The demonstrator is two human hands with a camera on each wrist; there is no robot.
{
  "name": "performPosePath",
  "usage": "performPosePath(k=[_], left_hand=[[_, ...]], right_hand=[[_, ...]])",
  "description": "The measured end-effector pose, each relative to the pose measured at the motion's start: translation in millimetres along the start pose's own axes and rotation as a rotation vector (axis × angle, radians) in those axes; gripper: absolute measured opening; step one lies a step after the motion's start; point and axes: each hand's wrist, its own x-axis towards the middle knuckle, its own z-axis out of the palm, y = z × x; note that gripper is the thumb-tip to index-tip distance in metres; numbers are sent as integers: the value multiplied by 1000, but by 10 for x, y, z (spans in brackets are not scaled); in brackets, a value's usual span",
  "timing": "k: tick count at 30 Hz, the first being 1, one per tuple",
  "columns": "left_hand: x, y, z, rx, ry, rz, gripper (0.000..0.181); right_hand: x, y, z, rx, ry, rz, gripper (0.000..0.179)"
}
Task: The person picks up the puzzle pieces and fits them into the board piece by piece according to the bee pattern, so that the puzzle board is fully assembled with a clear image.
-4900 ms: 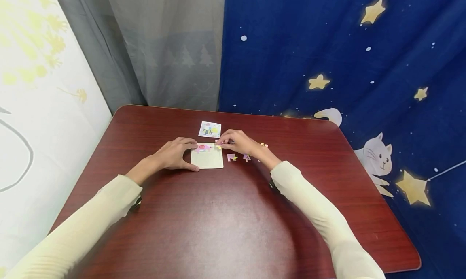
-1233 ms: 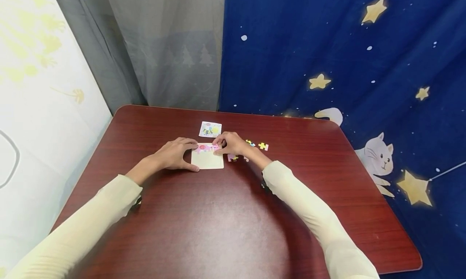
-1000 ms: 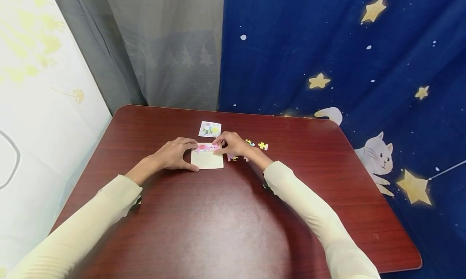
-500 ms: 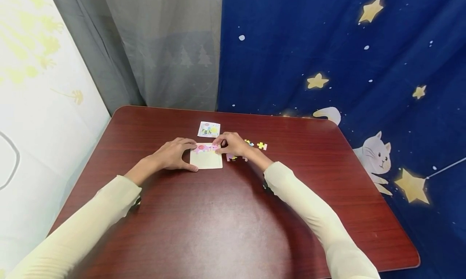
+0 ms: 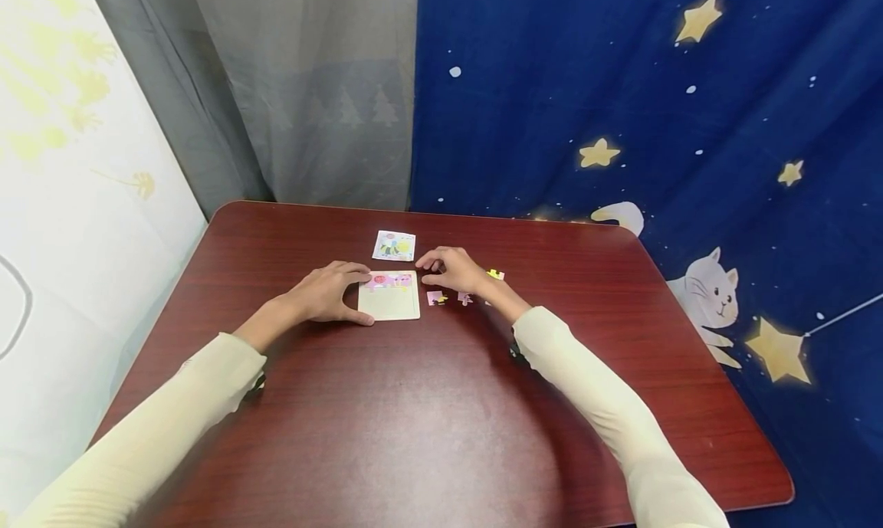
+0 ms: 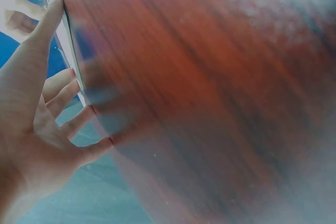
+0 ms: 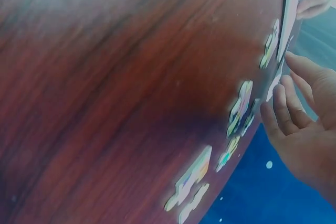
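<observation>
A cream puzzle board lies flat on the table, with a pink row of joined puzzle pieces along its far side. My left hand holds the board at its left, thumb by the near corner and fingers by the far one; in the left wrist view the thumb meets the board's edge. Just off the far right corner is my right hand, fingers loosely bent, nothing between them. Right of the board lie loose puzzle pieces, several of them visible in the right wrist view, partly under the right hand in the head view.
Beyond the board rests a picture card with a bee on it. The dark red table has rounded corners and backs onto a grey curtain and a blue star-patterned curtain.
Earlier my right hand brought a yellow-edged piece to the board's far right and pressed there; now it has let go and drawn off rightward. My left hand has stayed at the board.
</observation>
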Motion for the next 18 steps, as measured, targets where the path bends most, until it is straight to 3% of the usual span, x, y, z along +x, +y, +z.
performPosePath(k=[11, 18], left_hand=[[-7, 10, 0, -2, 0, -5, 99], [0, 19, -1, -4, -1, -5, 99]], right_hand=[[-52, 158, -188, -45, 40, 64, 37], [-88, 285, -298, -107, 5, 139, 42]])
